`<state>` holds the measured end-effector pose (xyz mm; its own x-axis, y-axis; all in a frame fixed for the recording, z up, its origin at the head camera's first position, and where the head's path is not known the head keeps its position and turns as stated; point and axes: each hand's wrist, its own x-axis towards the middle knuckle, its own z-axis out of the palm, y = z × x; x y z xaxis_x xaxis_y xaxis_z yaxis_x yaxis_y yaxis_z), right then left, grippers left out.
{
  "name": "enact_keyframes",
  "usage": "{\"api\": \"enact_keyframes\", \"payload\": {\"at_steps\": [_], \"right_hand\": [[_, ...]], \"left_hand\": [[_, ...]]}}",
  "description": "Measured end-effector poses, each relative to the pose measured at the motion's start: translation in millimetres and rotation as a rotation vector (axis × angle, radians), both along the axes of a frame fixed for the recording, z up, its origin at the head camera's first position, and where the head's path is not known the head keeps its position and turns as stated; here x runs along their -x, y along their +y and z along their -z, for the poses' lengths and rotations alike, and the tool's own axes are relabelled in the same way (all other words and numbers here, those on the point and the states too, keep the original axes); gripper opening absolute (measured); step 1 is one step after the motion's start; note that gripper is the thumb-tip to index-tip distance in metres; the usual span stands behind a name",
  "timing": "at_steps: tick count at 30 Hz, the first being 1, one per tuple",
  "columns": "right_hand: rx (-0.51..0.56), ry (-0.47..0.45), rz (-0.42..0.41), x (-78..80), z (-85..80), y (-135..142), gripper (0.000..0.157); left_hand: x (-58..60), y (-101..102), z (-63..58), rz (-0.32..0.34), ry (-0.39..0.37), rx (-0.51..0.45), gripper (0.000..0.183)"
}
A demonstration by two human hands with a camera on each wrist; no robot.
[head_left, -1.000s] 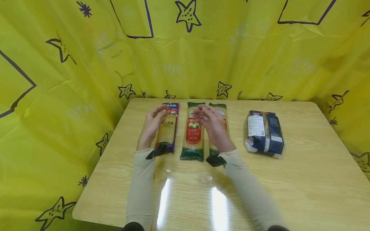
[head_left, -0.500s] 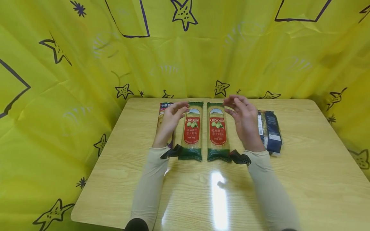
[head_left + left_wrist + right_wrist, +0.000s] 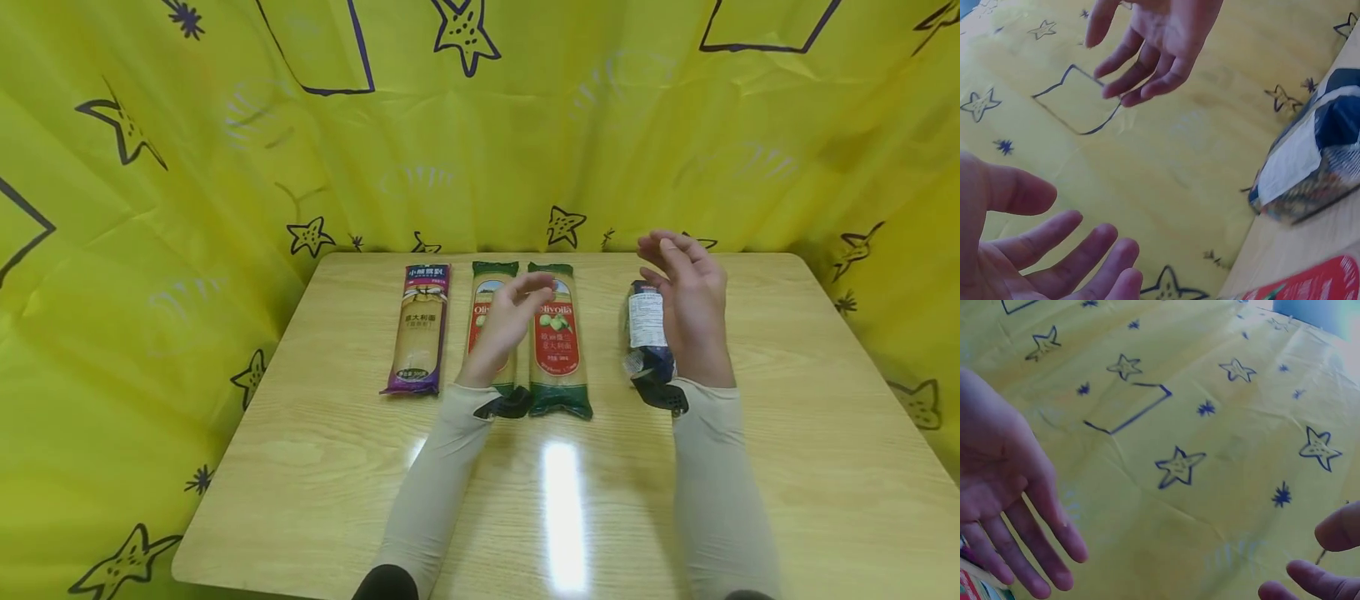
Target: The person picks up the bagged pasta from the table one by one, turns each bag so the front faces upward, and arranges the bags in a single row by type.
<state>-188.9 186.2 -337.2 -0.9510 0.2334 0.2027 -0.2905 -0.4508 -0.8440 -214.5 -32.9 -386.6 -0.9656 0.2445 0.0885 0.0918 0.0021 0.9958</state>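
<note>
My left hand (image 3: pixel 508 327) hovers over the two green-ended spaghetti packs, its fingers loosely bent and holding nothing. It partly hides the left spaghetti pack (image 3: pixel 493 275); the right spaghetti pack (image 3: pixel 557 358) shows its red label. My right hand (image 3: pixel 692 304) is raised in front of the dark blue bag (image 3: pixel 647 321) with a white label, covering its right side, and it too holds nothing. In the left wrist view, that blue bag (image 3: pixel 1310 147) appears at the right edge. A purple-edged pasta pack (image 3: pixel 420 333) lies left of the spaghetti packs, apart from both hands.
The packs lie in a row toward the back of a light wooden table (image 3: pixel 322 467). Behind and beside it hangs a yellow curtain (image 3: pixel 480 167) with drawn stars. Light glares off the table's front middle.
Both hands have moved to the right, the left from the purple pasta pack to the spaghetti packs, the right from the spaghetti packs to the blue bag. The packs stay on the table.
</note>
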Motion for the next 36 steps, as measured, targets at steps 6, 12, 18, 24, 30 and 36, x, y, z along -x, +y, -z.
{"api": "enact_keyframes", "payload": {"at_steps": [6,12,18,24,30,36], "right_hand": [[-0.028,-0.091,0.119,5.3,3.5,23,0.014],[-0.117,-0.214,0.202,9.0,10.8,48,0.015],[-0.171,-0.346,0.223,12.1,19.7,74,0.01],[-0.331,-0.508,0.194,17.4,33.0,87,0.011],[-0.42,-0.595,0.145,20.2,48.7,102,0.011],[-0.47,-0.721,0.061,21.3,63.5,115,0.046]], "left_hand": [[0.1,31,7.7,-0.005,-0.015,-0.036,0.032],[-2.2,48,16.6,-0.022,-0.043,-0.06,0.031],[-4.1,64,26.9,-0.038,-0.061,-0.059,0.032],[-7.7,80,38.2,-0.045,-0.109,-0.037,0.034],[-12.6,93,45.7,-0.026,-0.164,-0.024,0.039],[-17.6,107,53.3,-0.042,-0.242,0.021,0.048]]}}
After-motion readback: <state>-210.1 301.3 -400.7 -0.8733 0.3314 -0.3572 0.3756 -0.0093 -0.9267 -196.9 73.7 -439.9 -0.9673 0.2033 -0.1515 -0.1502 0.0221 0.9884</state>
